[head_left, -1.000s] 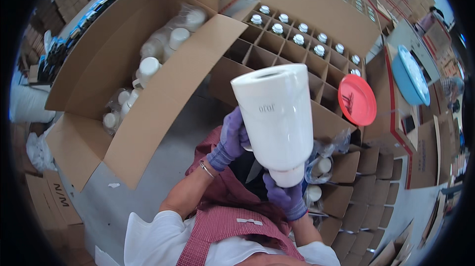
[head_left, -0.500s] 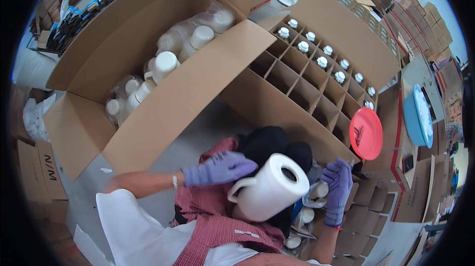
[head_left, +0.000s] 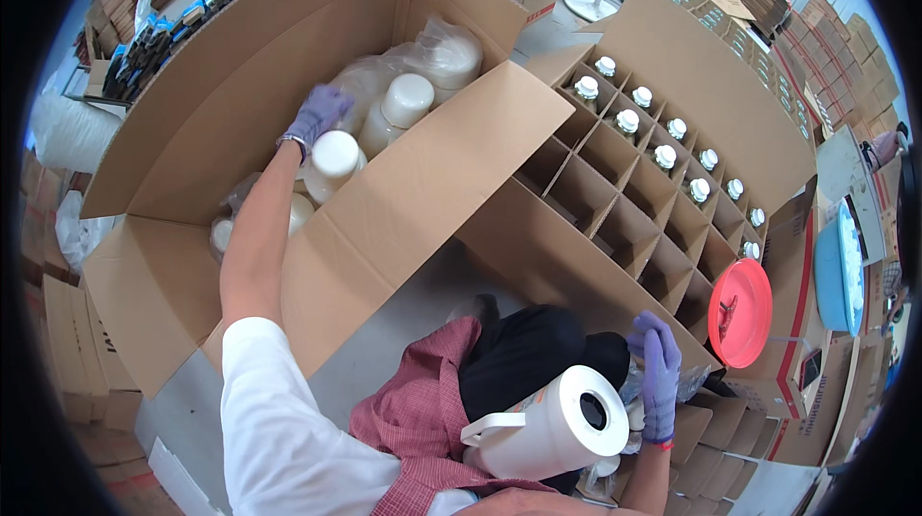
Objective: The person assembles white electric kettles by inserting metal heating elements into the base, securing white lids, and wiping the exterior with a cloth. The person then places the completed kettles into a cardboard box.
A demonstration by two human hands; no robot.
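1. The big white jug (head_left: 538,437) is leaning in my lap, in the lower middle of the frame.
2. My right hand (head_left: 658,367) is staying up just beside it, at the lower right, fingers stretching loosely upward.
3. My left hand (head_left: 322,115) is reaching into the big brown box (head_left: 413,214), upper left, near more white jugs (head_left: 336,156); I cannot tell what its blurry fingers are doing.
4. Little white-topped bottles (head_left: 627,120) are standing in the divided box (head_left: 581,192), upper right.

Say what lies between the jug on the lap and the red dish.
In the head view, the right hand and a corner of the divided box lie between the jug and the red dish.
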